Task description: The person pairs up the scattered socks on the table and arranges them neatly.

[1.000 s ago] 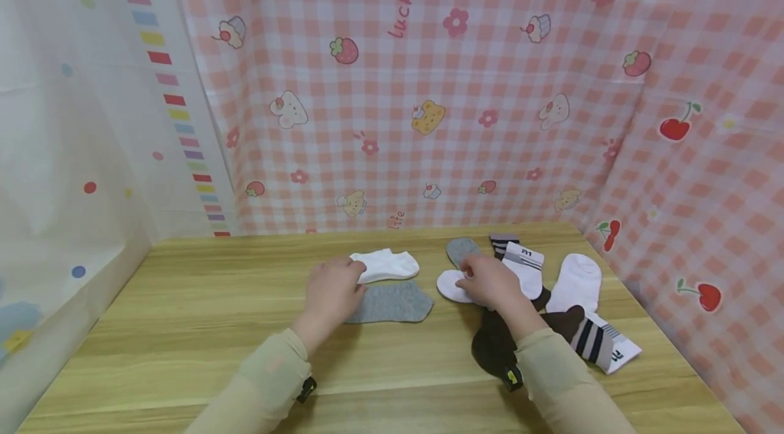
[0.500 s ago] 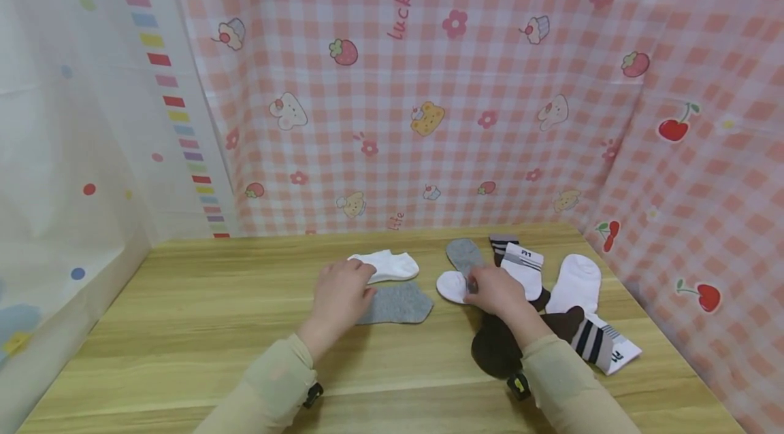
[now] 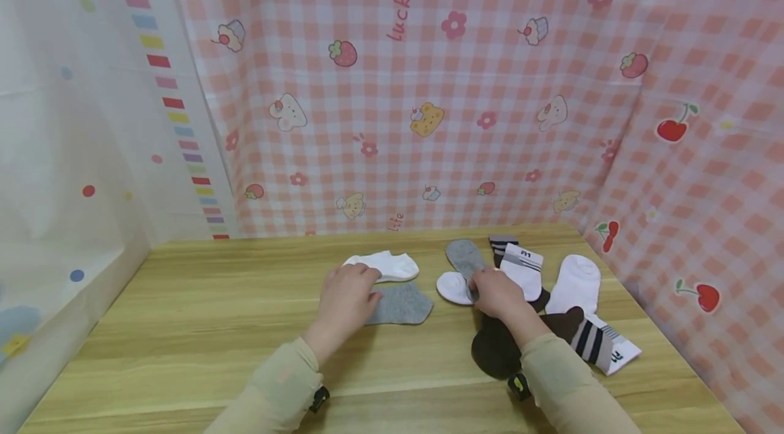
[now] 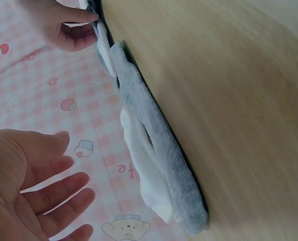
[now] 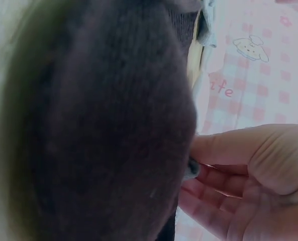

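My right hand [image 3: 499, 292] pinches the near end of a grey sock [image 3: 463, 255] between thumb and fingers; a small grey bit of it shows at the fingertips in the right wrist view. A white sock [image 3: 453, 286] lies just left of that pinch, partly under the grey one. My left hand [image 3: 346, 301] hovers with loose, parted fingers [image 4: 63, 193] and holds nothing. Beneath and beyond it, a white ankle sock [image 3: 395, 266] and a grey ankle sock [image 3: 401, 303] lie flat side by side. A dark brown sock [image 5: 113, 125] fills much of the right wrist view.
Around my right forearm lie a brown sock [image 3: 497, 352], a striped cuff [image 3: 593, 343], a white sock with a striped, lettered cuff [image 3: 523, 274] and a plain white sock [image 3: 576, 282]. Patterned curtains [image 3: 392, 94] border the wooden table [image 3: 202, 325].
My left hand has drifted right over the pair of ankle socks. The right hand has shifted slightly right, off the white sock, and now pinches the grey one.
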`<state>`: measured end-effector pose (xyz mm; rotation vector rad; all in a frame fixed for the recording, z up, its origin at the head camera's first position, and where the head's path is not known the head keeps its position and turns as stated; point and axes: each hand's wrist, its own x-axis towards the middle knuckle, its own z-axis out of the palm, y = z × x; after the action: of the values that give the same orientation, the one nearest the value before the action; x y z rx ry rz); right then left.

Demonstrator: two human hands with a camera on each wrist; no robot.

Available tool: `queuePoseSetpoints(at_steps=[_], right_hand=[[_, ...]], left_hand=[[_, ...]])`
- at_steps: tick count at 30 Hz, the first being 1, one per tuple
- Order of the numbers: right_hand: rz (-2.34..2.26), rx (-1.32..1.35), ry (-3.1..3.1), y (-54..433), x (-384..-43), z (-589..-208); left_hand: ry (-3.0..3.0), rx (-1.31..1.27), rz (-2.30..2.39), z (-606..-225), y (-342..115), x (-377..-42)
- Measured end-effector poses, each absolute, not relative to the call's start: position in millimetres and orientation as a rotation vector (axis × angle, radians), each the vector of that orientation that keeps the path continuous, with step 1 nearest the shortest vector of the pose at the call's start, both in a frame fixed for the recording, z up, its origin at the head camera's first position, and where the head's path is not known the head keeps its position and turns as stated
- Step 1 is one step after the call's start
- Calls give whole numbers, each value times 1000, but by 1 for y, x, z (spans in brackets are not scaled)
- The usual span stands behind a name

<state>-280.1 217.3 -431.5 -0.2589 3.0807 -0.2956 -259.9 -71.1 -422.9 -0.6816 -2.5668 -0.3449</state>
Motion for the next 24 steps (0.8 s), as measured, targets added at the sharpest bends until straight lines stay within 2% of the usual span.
queuePoseSetpoints(at_steps=[16,24], right_hand=[[-439,-154,3164,230,-282,-419],[-560,-225,3295,238,-280,-405]], left_hand=[[-2618,-704,-370,-421,-54,-258],[-2600,-735,-431,-423,-43,-256]])
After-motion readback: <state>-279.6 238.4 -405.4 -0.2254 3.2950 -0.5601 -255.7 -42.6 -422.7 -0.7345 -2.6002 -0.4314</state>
